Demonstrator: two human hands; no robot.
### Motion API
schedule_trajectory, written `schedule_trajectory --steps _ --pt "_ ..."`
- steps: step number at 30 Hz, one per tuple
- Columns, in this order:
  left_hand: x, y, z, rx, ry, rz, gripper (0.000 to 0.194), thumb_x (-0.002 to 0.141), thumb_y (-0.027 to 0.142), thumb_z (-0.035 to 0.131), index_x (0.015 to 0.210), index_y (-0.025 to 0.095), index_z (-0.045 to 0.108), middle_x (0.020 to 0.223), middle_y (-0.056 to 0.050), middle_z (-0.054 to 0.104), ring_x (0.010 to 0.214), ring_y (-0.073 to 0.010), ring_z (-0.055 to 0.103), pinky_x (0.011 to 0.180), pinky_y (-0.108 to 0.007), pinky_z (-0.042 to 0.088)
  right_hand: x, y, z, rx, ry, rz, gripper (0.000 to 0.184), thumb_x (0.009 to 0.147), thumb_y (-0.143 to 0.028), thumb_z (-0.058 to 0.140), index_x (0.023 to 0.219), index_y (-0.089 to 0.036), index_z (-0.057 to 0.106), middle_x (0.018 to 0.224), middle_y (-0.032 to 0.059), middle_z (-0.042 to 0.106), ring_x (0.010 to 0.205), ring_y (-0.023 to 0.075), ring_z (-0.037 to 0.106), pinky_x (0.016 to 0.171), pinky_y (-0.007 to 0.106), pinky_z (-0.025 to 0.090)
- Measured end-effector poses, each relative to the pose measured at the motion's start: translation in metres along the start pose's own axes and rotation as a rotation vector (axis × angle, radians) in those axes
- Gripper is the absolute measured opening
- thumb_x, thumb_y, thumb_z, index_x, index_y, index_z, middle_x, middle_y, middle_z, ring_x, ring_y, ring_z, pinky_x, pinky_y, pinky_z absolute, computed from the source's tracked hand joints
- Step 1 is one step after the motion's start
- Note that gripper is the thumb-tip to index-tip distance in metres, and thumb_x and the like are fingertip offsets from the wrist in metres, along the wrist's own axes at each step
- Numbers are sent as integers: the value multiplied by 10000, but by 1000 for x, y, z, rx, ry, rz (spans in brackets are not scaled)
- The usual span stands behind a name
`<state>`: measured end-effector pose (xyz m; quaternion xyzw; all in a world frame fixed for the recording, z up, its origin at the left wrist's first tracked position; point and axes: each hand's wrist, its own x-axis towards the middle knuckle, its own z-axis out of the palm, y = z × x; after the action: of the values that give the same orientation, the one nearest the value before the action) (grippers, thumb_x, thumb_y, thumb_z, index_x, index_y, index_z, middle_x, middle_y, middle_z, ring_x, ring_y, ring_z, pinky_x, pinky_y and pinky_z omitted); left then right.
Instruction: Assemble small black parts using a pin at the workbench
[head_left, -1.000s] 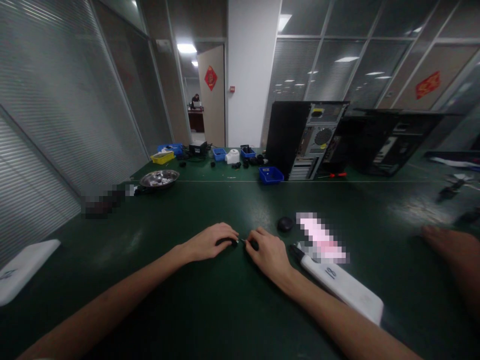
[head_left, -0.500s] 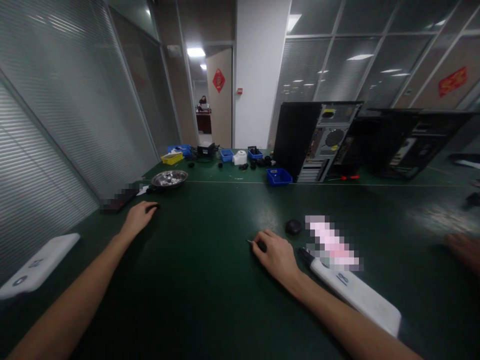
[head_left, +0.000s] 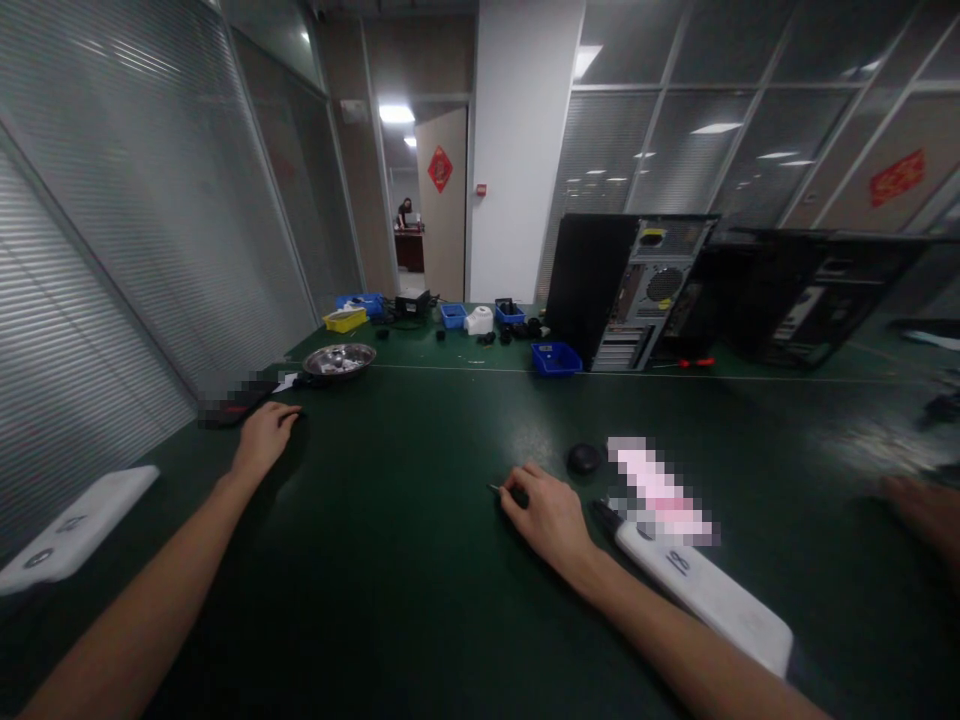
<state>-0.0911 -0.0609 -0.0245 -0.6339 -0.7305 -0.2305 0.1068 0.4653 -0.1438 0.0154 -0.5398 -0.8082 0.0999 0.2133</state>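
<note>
My right hand (head_left: 544, 512) rests low over the green table (head_left: 390, 560), its fingers closed around a small screwdriver with a black handle (head_left: 519, 495). The thin metal tip points left, away from the thumb. A round black object (head_left: 584, 459) lies just beyond that hand. Farther left, my left hand (head_left: 266, 438) is closed in a pinch near the dark, partly blurred-out device (head_left: 238, 404). Something small and dark shows at its fingertips, too small to name. A shallow metal bowl (head_left: 339, 361) stands a little beyond the left hand.
White numbered power-bank-like blocks lie at left (head_left: 79, 530) and beside my right forearm (head_left: 709, 595). A blue bin (head_left: 556, 359) and computer tower (head_left: 630, 290) stand at the back. Another person's hand (head_left: 919, 505) is at far right.
My left hand has drawn slightly left and lower, keeping its pinch. My right hand stays nearly in place with the screwdriver. The view has shifted slightly.
</note>
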Motion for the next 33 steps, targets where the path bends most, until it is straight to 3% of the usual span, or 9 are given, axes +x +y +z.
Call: schedule_trajectory --steps 14,18,23,29,33 --pt "-8 24 -20 136 -42 -4 409 950 344 433 1113 153 756 1196 -150 699 1103 -345 620 938 -436 507 0 -4 -5 6 -20 8 186 1001 -362 546 953 -255 690 991 9 672 850 163 659 673 262 384" --pt "-10 28 -19 165 -35 21 415 950 326 410 1109 141 745 1191 -169 672 1115 -354 594 985 -466 488 -1 -4 -6 5 -18 5 181 998 -354 550 947 -254 693 995 12 672 847 163 659 680 263 392" --pt "-11 33 -14 179 -56 38 457 935 275 367 1196 112 705 1174 -203 639 1051 -371 615 881 -483 524 -1 -3 -4 2 -14 6 176 996 -353 557 945 -256 695 994 12 676 857 164 658 666 260 379" --pt "-10 36 -15 136 -58 -11 407 933 279 382 1112 112 708 1152 -189 659 1097 -353 621 989 -472 489 0 -4 -4 -4 -22 9 171 995 -356 558 961 -258 694 988 8 679 849 159 658 676 258 384" --pt "-8 32 -21 86 -66 -83 366 919 333 450 1085 125 701 1147 -180 684 1050 -361 651 915 -474 517 0 -5 -5 -7 -22 18 178 995 -361 557 957 -256 695 986 11 681 853 161 658 677 259 387"
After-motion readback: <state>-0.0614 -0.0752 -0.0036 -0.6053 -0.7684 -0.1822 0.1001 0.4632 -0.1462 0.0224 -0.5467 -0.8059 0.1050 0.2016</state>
